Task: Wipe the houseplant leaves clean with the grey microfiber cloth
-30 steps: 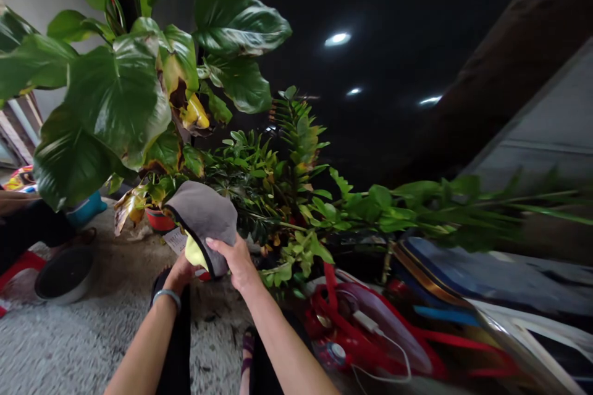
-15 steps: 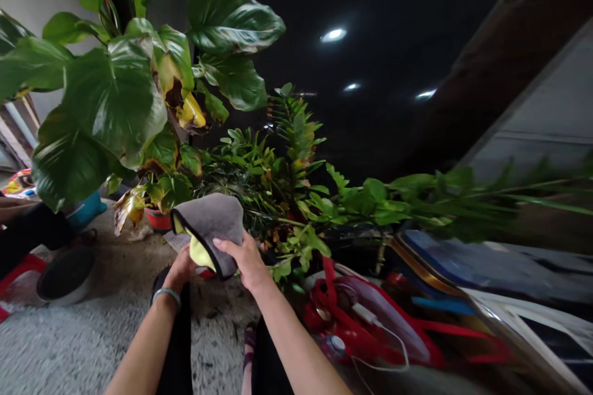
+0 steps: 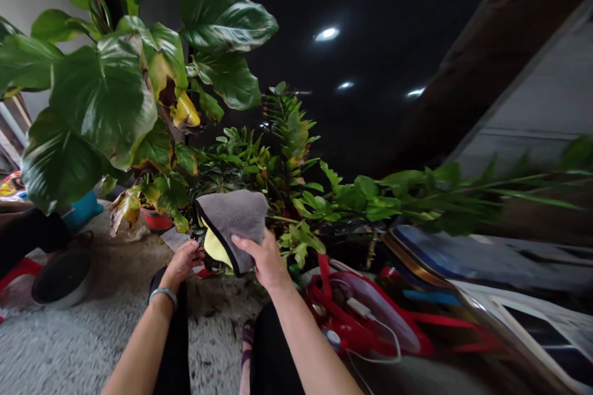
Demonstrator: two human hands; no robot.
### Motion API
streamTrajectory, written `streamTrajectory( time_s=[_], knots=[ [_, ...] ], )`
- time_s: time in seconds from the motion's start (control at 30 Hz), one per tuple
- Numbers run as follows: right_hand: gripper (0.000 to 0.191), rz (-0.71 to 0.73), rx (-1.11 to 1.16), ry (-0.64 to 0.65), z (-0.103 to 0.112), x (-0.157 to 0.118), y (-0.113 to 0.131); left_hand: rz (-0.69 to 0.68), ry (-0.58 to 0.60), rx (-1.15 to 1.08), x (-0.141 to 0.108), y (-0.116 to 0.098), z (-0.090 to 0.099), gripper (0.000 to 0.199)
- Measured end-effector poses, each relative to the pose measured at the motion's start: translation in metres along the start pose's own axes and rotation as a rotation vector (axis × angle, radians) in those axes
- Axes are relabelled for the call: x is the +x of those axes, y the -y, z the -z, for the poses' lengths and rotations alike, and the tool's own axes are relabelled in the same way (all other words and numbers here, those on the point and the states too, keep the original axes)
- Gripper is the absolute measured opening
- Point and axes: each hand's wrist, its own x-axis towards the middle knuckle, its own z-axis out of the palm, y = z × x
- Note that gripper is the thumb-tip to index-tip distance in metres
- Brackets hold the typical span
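A cleaning cloth (image 3: 238, 216), grey on one face and yellow on the other with a black edge, is gripped in my right hand (image 3: 266, 259), thumb on top of the grey side. It hangs folded in front of the potted plants. Left of the cloth and apart from it, my left hand (image 3: 183, 264) has its fingers bent together. What those fingers hold, if anything, is too small to make out. A whitish card (image 3: 175, 239) lies just beyond the left hand. Large glossy leaves (image 3: 104, 99), some yellowed and browned, rise above from the plant on the left.
A red pot (image 3: 156, 220) stands behind the card. On the left are a dark-lined bowl (image 3: 62, 278) and part of another person's dark-clothed leg (image 3: 30, 234). A red bag (image 3: 365, 327) with a white cable sits at right, beside stacked flat boards (image 3: 445, 259).
My right hand has carried the cloth to the right, away from my left hand. The left hand stays near its former place. The whole view has shifted slightly.
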Motion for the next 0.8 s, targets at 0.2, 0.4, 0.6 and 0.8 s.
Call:
streamTrajectory(
  time_s=[0.2,0.4,0.6,0.8],
  knots=[
    [0.041,-0.331,-0.111,-0.047,0.012,-0.034,-0.069,-0.024,-0.019,-0.005,0.005,0.005,0.004,0.033],
    [0.046,-0.171,0.118,-0.171,0.026,-0.050,-0.028,-0.018,-0.019,-0.007,0.004,0.001,0.007,0.036],
    [0.047,0.174,0.266,-0.496,0.013,0.016,0.010,-0.002,-0.006,0.001,-0.005,-0.006,-0.003,0.038],
    [0.048,-0.402,0.122,-0.108,0.001,-0.058,-0.071,-0.036,-0.026,-0.017,-0.003,-0.004,-0.002,0.035]
  ],
)
